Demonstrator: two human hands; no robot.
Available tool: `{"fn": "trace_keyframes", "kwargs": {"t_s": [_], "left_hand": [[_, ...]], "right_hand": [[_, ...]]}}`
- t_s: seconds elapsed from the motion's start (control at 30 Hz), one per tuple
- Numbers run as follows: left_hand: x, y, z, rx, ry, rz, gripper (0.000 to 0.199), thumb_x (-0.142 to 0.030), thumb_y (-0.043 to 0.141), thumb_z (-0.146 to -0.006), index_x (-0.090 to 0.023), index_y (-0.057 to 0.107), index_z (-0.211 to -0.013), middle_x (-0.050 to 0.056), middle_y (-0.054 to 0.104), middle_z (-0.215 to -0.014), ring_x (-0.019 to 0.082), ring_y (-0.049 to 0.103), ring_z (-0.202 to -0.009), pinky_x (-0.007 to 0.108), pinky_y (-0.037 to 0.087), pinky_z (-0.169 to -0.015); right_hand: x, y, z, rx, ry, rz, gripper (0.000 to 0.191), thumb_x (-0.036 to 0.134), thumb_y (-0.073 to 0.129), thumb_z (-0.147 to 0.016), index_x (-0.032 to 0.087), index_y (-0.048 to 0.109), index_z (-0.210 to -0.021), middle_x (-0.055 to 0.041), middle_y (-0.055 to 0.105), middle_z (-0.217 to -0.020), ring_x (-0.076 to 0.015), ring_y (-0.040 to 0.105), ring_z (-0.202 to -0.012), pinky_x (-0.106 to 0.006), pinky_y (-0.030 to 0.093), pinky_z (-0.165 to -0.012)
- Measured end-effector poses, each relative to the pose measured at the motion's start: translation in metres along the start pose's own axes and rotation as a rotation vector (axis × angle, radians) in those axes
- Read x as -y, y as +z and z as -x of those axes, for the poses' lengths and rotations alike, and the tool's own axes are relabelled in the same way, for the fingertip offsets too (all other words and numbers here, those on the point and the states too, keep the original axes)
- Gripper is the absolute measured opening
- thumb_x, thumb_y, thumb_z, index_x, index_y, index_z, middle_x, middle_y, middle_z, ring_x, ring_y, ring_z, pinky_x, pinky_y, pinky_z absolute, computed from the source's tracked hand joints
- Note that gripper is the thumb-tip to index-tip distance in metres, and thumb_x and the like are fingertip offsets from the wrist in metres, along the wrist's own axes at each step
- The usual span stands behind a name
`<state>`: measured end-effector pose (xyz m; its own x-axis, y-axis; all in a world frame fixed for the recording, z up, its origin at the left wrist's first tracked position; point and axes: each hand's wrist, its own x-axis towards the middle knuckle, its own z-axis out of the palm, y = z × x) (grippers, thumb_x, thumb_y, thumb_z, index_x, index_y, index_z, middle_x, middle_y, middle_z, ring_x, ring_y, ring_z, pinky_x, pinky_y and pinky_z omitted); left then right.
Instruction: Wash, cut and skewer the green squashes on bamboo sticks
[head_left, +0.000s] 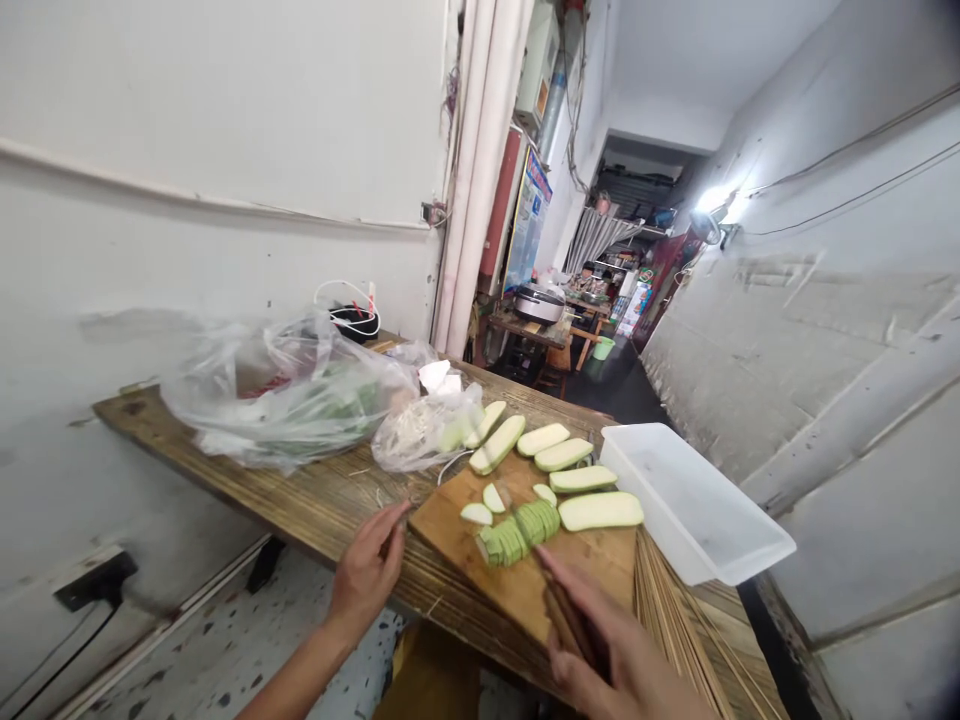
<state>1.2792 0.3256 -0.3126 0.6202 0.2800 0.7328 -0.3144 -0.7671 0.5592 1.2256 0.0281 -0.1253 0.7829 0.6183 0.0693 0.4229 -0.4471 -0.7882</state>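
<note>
Well, my right grip (622,650) is clenched on a knife (571,620), its blade just beside the stack of zucchini pieces (517,535) on a wooden chopping board (450,530). My left grip (367,565) curls at the board's edge; I cannot tell if it holds anything. Long zucchini slices (600,510) lie beyond, near a white plastic tub (690,500), with plastic bags (285,395) further along the surface (337,510).

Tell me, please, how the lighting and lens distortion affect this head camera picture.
In the head view, the wall light glares and washes out the nearby wall; wide-angle distortion bows the walls and table edge; the right hand and knife look oversized near the lens, while the squash slices stay fairly sharp.
</note>
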Motion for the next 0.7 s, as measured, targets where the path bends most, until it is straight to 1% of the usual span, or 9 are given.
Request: {"fn": "trace_keyframes", "kwargs": {"t_s": [0.03,0.07,0.13,0.17,0.2,0.3,0.43,0.57,0.7], "left_hand": [[0.004,-0.007,0.005,-0.012,-0.003,-0.013,0.029,-0.024,0.049,-0.088,-0.018,0.064,-0.112,0.008,0.068,-0.109,0.02,0.063,-0.102,0.036,0.05,-0.093],[0.007,-0.013,0.009,-0.023,-0.005,-0.023,0.029,-0.024,0.049,-0.089,-0.018,0.064,-0.112,0.008,0.068,-0.109,0.02,0.064,-0.101,0.036,0.05,-0.093],[0.012,-0.023,0.017,-0.05,-0.011,-0.035,0.028,-0.026,0.049,-0.088,-0.019,0.065,-0.11,0.008,0.069,-0.107,0.02,0.064,-0.099,0.035,0.051,-0.09],[0.014,-0.028,0.019,-0.056,-0.017,-0.036,0.028,-0.027,0.049,-0.088,-0.019,0.065,-0.109,0.008,0.069,-0.106,0.02,0.065,-0.098,0.035,0.052,-0.089],[0.017,-0.032,0.022,-0.055,-0.023,-0.037,0.028,-0.028,0.049,-0.088,-0.019,0.065,-0.109,0.008,0.069,-0.106,0.02,0.065,-0.097,0.034,0.053,-0.088],[0.023,-0.042,0.028,-0.048,-0.03,-0.039,0.028,-0.031,0.049,-0.088,-0.018,0.066,-0.107,0.008,0.07,-0.103,0.02,0.066,-0.094,0.033,0.054,-0.086],[0.028,-0.051,0.032,-0.007,-0.126,-0.057,0.03,-0.035,0.047,-0.088,-0.02,0.066,-0.104,0.009,0.07,-0.103,0.021,0.067,-0.094,0.035,0.054,-0.089],[0.03,-0.057,0.034,0.078,-0.186,-0.031,0.033,-0.04,0.046,-0.087,-0.022,0.067,-0.104,0.009,0.07,-0.106,0.023,0.067,-0.096,0.037,0.056,-0.087],[0.035,-0.061,0.036,0.16,-0.19,0.011,0.03,-0.038,0.049,-0.085,-0.023,0.068,-0.103,0.007,0.071,-0.104,0.022,0.068,-0.094,0.035,0.056,-0.087]], "right_hand": [[0.01,0.007,-0.015,0.024,-0.028,0.015,0.064,0.018,0.052,-0.081,0.024,0.038,-0.144,-0.0096,0.059,-0.122,-0.0214,0.054,-0.118,-0.042,0.038,-0.106],[0.019,0.017,-0.032,0.028,-0.054,0.027,0.062,0.017,0.052,-0.081,0.023,0.041,-0.142,-0.0101,0.056,-0.125,-0.0223,0.051,-0.121,-0.044,0.036,-0.107],[0.029,0.042,-0.071,-0.022,-0.089,0.051,0.063,0.014,0.052,-0.079,0.022,0.042,-0.141,-0.0109,0.056,-0.119,-0.0223,0.054,-0.114,-0.044,0.039,-0.105],[0.031,0.057,-0.092,-0.08,-0.103,0.065,0.064,0.012,0.052,-0.078,0.019,0.043,-0.141,-0.0118,0.057,-0.112,-0.0226,0.056,-0.107,-0.044,0.044,-0.1],[0.033,0.072,-0.114,-0.124,-0.093,0.074,0.065,0.011,0.053,-0.076,0.017,0.044,-0.14,-0.0128,0.055,-0.111,-0.0234,0.057,-0.105,-0.043,0.045,-0.098],[0.036,0.118,-0.181,-0.275,0.047,0.027,0.067,0.01,0.057,-0.073,0.011,0.046,-0.138,-0.0154,0.053,-0.114,-0.0267,0.055,-0.11,-0.041,0.042,-0.101],[0.039,0.167,-0.255,-0.356,0.224,-0.045,0.073,0.011,0.059,-0.074,0.013,0.038,-0.144,-0.0152,0.05,-0.12,-0.0263,0.054,-0.114,-0.037,0.041,-0.102],[0.029,0.197,-0.303,-0.39,0.395,-0.05,0.077,0.012,0.061,-0.073,0.018,0.033,-0.145,-0.016,0.046,-0.123,-0.0278,0.056,-0.107,-0.04,0.046,-0.092],[0.015,0.217,-0.33,-0.435,0.496,-0.059,0.072,0.01,0.056,-0.078,0.017,0.03,-0.145,-0.0169,0.046,-0.12,-0.025,0.059,-0.098,-0.038,0.047,-0.084]]}}
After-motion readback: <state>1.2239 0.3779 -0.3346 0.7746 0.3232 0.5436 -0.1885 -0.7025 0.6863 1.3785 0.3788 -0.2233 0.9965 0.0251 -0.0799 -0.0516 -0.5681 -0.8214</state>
